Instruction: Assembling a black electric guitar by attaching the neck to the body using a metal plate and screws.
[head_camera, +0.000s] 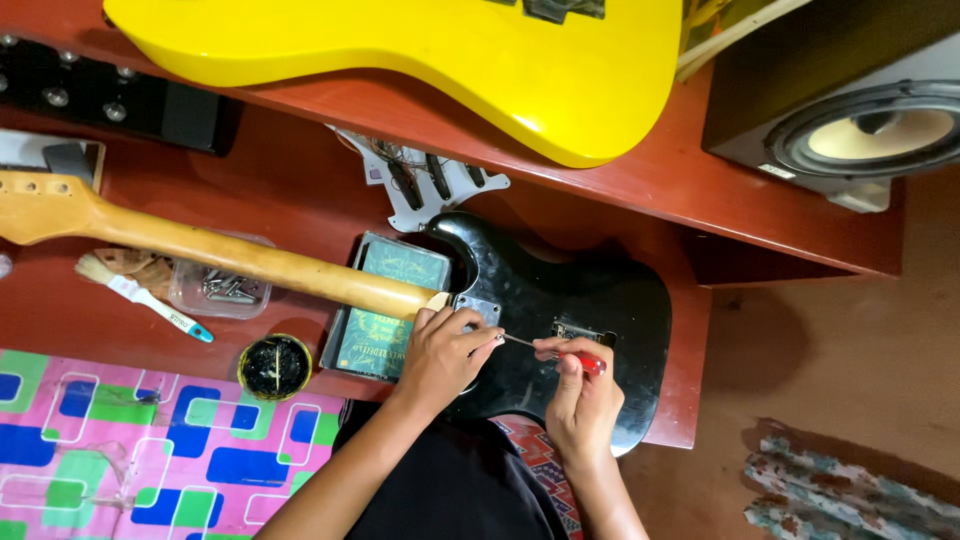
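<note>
we are pinching a slim, stiff red-handled screwdriver (565, 353) in our right hand (580, 400), tip at the metal neck plate (478, 308) of the heavy, glossy black guitar body (560, 310), which our left hand (445, 350) is pressing flat, fingers curled beside that plate.

guitar body (560, 300): glossy black
guitar neck (200, 245): honey-yellow wood
screwdriver (585, 362): red handle, silver shaft
second guitar (450, 60): bright yellow
desk (300, 180): reddish brown
cloth (120, 440): pink with blue, green and white rounded blocks
brush (140, 295): white handle, blue tip, tan bristles
speaker (850, 90): black box, cream cone
</note>
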